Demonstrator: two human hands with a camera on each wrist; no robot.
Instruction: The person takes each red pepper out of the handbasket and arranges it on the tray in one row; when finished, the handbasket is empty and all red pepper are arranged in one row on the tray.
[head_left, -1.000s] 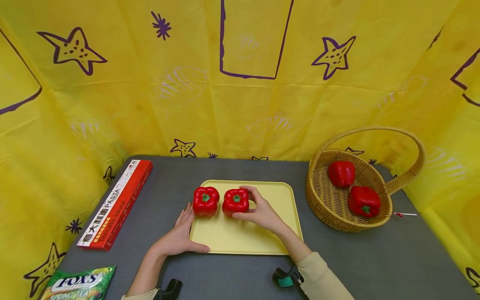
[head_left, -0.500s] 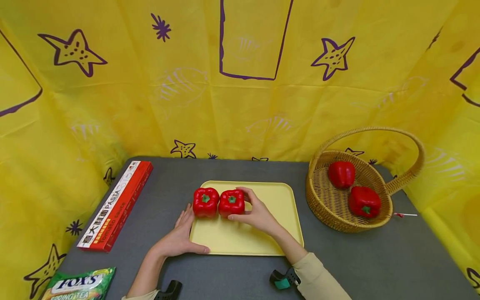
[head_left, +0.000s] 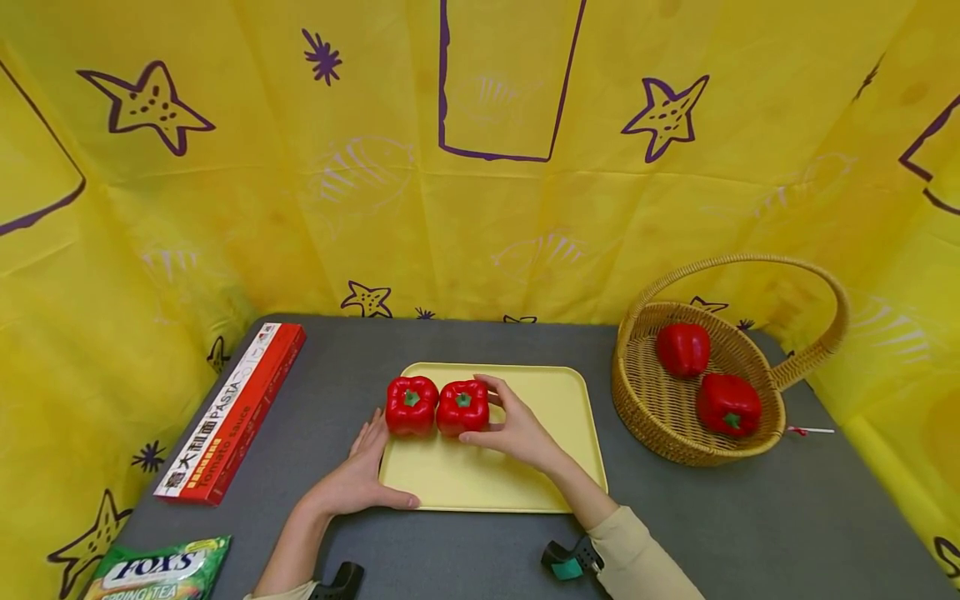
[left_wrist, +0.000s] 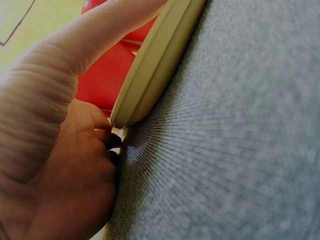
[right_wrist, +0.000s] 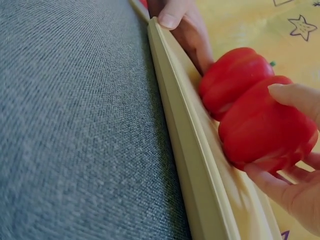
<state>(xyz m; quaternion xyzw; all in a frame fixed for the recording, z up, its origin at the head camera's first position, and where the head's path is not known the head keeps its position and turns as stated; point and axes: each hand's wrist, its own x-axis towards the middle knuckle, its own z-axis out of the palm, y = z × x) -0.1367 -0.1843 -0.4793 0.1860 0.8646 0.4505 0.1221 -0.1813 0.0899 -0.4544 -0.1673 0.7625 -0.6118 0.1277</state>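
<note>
Two red bell peppers stand on the left part of a pale yellow tray (head_left: 510,483), green stems up. My right hand (head_left: 521,429) holds the right bell pepper (head_left: 462,408) between thumb and fingers. That pepper touches the left bell pepper (head_left: 411,407), as the right wrist view also shows. My left hand (head_left: 363,475) lies spread at the tray's left front corner. Its thumb (right_wrist: 171,19) touches the front rim, while its fingers stretch along the left edge close to the left pepper. In the left wrist view the fingertips are partly hidden by the tray.
A wicker basket (head_left: 637,417) with a tall handle stands at the right, holding two more red peppers (head_left: 729,404). A small red and white stick (head_left: 810,429) lies beside it. At the left are a pasta box (head_left: 232,412) and a green candy bag (head_left: 161,571).
My right hand has slid the right bell pepper leftward across the tray until it meets the left one. My left hand has stayed in place.
</note>
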